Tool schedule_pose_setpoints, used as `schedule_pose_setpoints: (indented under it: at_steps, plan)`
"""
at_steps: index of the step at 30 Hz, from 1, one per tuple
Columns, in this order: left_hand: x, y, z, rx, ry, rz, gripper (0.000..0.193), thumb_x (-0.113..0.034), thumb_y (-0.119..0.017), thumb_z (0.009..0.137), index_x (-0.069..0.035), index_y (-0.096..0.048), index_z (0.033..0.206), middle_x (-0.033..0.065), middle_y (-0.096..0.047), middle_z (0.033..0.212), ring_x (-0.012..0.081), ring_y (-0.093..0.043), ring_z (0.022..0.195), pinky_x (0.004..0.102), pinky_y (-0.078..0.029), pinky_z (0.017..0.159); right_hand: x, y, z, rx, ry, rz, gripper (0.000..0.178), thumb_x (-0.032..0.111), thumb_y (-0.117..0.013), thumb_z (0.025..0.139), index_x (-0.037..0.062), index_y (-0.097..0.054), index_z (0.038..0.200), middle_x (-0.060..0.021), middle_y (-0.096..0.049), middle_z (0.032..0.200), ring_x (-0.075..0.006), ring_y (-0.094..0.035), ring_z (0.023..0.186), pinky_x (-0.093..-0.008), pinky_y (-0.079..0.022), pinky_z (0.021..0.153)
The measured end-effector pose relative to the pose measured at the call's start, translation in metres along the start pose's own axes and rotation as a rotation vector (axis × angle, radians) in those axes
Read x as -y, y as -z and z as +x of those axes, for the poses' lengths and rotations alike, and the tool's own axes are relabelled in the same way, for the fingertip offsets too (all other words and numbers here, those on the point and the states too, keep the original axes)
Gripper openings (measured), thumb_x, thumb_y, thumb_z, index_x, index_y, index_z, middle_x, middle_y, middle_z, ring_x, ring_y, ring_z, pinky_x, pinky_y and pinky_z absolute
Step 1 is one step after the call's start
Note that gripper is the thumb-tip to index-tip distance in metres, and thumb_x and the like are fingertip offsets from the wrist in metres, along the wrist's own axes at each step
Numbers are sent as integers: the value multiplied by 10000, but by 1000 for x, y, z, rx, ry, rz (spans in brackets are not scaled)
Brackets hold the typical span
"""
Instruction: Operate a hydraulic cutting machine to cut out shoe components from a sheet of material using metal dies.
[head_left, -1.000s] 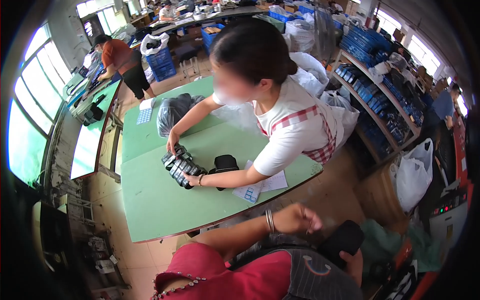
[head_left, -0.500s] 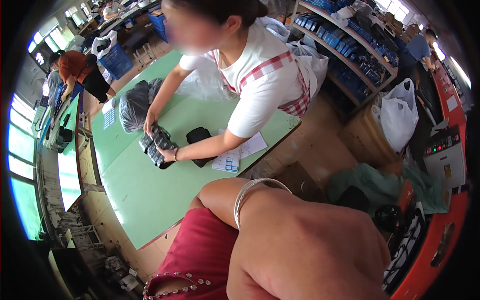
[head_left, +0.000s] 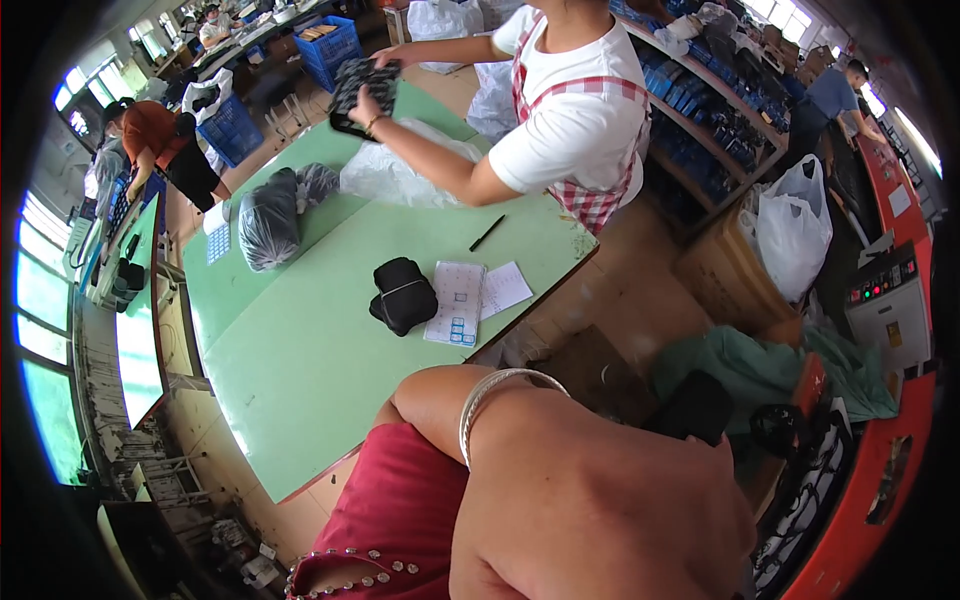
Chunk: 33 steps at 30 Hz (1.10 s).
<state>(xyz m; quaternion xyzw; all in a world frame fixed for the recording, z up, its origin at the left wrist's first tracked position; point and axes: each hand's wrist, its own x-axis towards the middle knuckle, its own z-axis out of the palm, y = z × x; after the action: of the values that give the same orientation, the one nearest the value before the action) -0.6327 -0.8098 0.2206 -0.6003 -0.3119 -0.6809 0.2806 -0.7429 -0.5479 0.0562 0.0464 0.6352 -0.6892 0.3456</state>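
Observation:
Bare skin of my own arm (head_left: 610, 490) fills the lower right, very close, with a silver bangle (head_left: 466, 410) around it. It lies beside my dark red top (head_left: 400, 490) with shiny studs. No fingers of mine show, and I cannot tell which hand this arm leads to. Past it is a green table (head_left: 300, 370). On it lie a black folded cloth bundle (head_left: 405, 297) tied with pale string, a printed sheet (head_left: 455, 300), a handwritten paper (head_left: 505, 290) and a pen (head_left: 487, 233). Across the table a co-worker (head_left: 570, 110) holds a dark patterned stack (head_left: 362, 97) in both hands.
Dark goods in clear plastic bags (head_left: 270, 225) and a white plastic bag (head_left: 410, 165) lie on the table. Beyond stand a blue crate (head_left: 330, 52) and loaded shelves (head_left: 690, 110). On the right are a carton (head_left: 725, 265) and a red-edged machine (head_left: 890, 310). Other people work farther off.
The co-worker has straightened and lifted the dark stack off the table toward its far side, uncovering the pen and white bag. My arm has shifted slightly left and down.

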Motion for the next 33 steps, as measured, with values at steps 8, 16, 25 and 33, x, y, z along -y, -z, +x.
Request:
schedule_pose_setpoints:
  at_steps: [8,16,25,33]
  plan:
    - [-2,-5,1,-7,-30,28,351,-297,-481,844,-52,-315,655,108,-363,582,340,-402,467,428,-288,444,5,-9,-1,7,-31,-4,573,22,-714,677,-9,-483,1201,-110,-603,1066,-248,-600,974,-368,-466,891]
    - [-3,-6,-2,-10,-23,32,316,-247,-457,835,-54,-308,635,107,-350,577,343,-401,474,432,-285,448,8,-11,2,3,-24,-14,573,19,-705,677,1,-486,1206,-106,-602,1073,-250,-600,975,-370,-467,889]
    - [13,-15,-9,-51,-51,-17,321,-255,-456,842,-63,-315,627,119,-364,582,353,-401,474,443,-297,465,10,-3,5,-41,-49,-115,604,7,-710,663,6,-480,1222,-100,-598,1077,-243,-591,992,-369,-451,909]
    - [14,25,-16,-167,190,108,141,-150,-531,883,-15,-531,922,58,-507,740,221,-544,682,335,-424,617,13,-3,12,-14,7,-55,600,44,-747,636,-10,-511,1186,-107,-611,1068,-244,-611,955,-367,-474,878]
